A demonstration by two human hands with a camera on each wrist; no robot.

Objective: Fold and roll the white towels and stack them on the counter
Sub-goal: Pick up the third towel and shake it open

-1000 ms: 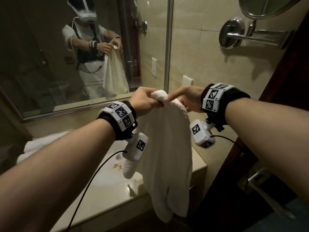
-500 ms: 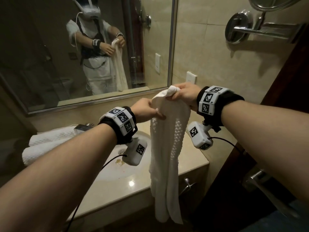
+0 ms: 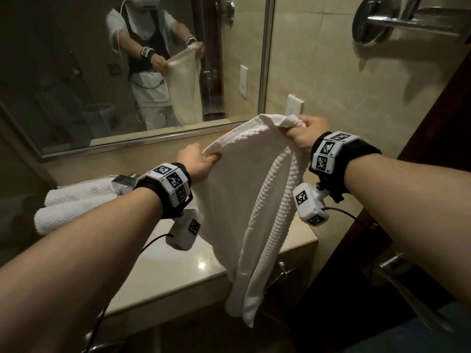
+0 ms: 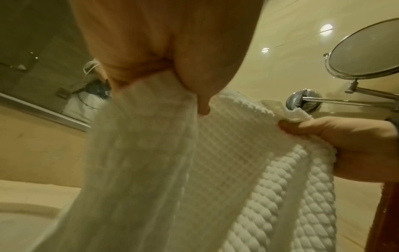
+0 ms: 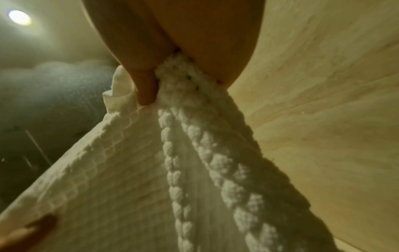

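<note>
Towel [image 3: 244, 200] hangs lengthwise above the desk [image 3: 163, 284], top edge sloping up toward right hand [image 3: 303, 133]. Left hand [image 3: 196, 164] lower; each grip pinches a top corner. Two rolled towels [image 3: 76, 212] lie left of it.

**Two bare arms raised, both hands gripping cloth**

Both forearms reach forward from the bottom corners of the head view, each wrist wrapped in a black band carrying white marker blocks. The left hand [image 3: 197, 161] sits lower, fingers curled and pinching a towel [image 3: 244, 200] edge. The right hand [image 3: 304, 135] is higher and further right, fist closed round a bunched corner.
</note>
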